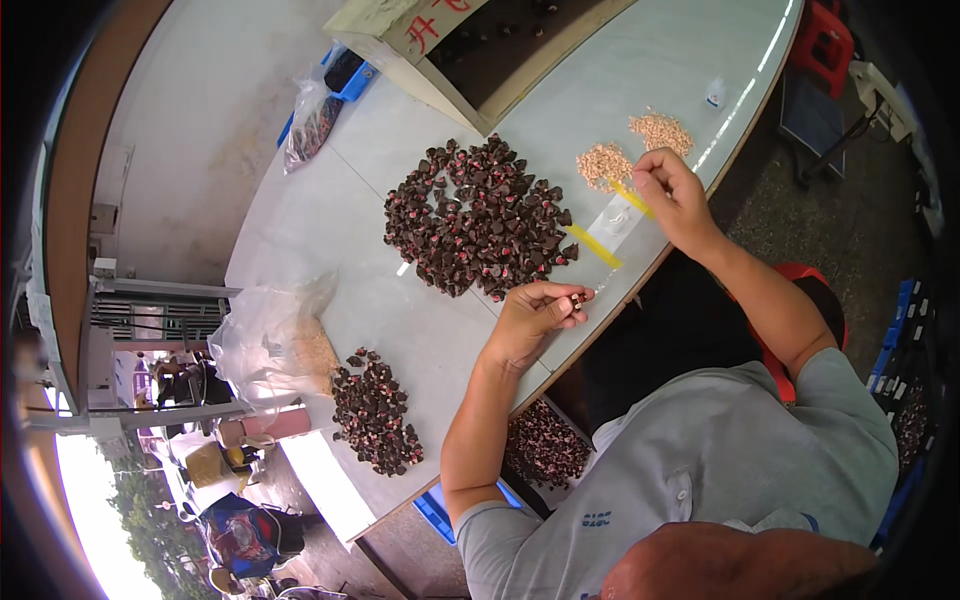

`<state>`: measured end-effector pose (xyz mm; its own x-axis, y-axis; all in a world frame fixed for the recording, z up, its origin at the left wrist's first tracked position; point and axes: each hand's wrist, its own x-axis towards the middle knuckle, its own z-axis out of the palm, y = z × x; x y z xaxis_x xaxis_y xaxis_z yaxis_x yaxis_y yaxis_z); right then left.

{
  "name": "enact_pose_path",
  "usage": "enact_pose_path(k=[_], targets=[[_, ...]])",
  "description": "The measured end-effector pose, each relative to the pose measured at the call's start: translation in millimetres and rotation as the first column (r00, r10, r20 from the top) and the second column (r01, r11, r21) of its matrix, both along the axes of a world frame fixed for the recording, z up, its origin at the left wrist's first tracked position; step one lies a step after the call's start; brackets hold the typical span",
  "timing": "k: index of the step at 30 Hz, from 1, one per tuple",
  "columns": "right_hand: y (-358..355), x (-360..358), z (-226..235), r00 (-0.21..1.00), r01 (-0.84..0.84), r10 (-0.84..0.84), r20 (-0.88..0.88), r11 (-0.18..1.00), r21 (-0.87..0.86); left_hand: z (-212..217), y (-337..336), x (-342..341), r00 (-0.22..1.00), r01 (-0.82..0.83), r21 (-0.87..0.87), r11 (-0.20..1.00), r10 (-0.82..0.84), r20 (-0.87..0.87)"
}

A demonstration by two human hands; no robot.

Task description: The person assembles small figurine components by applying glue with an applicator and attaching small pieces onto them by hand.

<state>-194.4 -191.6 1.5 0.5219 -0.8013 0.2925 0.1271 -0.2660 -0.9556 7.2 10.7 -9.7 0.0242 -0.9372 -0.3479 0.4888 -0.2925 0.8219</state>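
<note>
My left hand (530, 322) is closed near the table's front edge, holding a small dark piece (577, 301) with a pale part in it between thumb and fingers. My right hand (676, 202) is raised to the right with thumb and fingertips pinched together; anything between them is too small to make out. It is just beside a heap of tiny beige parts (603, 165) and a second beige heap (660, 132). Ahead of my left hand spreads a large pile of dark knob-like pieces (475, 220) with red and pale spots.
A smaller pile of similar dark pieces (376, 412) lies at left, beside a clear plastic bag (270, 345) of beige parts. Yellow tape strips (594, 246) mark the table (400, 330). A large open box (420, 55) stands at the back. Below the edge is a bin of dark pieces (545, 445).
</note>
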Motion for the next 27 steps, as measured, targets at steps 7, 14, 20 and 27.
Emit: enact_pose_path(k=[7,14,20,27], targets=[[-32.3,0.3,-54.5,0.981,0.189,-0.176,0.08,0.961,-0.204,14.0,-1.4,14.5,0.981,-0.087,-0.101,0.991,0.103,0.162],[-52.6,-7.0,-81.3,0.996,0.087,-0.084,0.03,0.989,-0.122,76.6,77.8,43.3,0.605,-0.469,-0.158,0.869,0.447,0.659],[-40.9,4.0,-68.4,0.994,0.111,-0.103,0.049,0.971,-0.212,60.4,212.7,87.9,-0.356,-0.675,-0.182,0.715,-0.1,0.929],[-36.2,3.2,-56.4,0.998,0.052,-0.047,0.032,0.985,-0.166,59.1,194.6,80.3,-0.582,-0.575,-0.359,0.735,-0.06,0.811]])
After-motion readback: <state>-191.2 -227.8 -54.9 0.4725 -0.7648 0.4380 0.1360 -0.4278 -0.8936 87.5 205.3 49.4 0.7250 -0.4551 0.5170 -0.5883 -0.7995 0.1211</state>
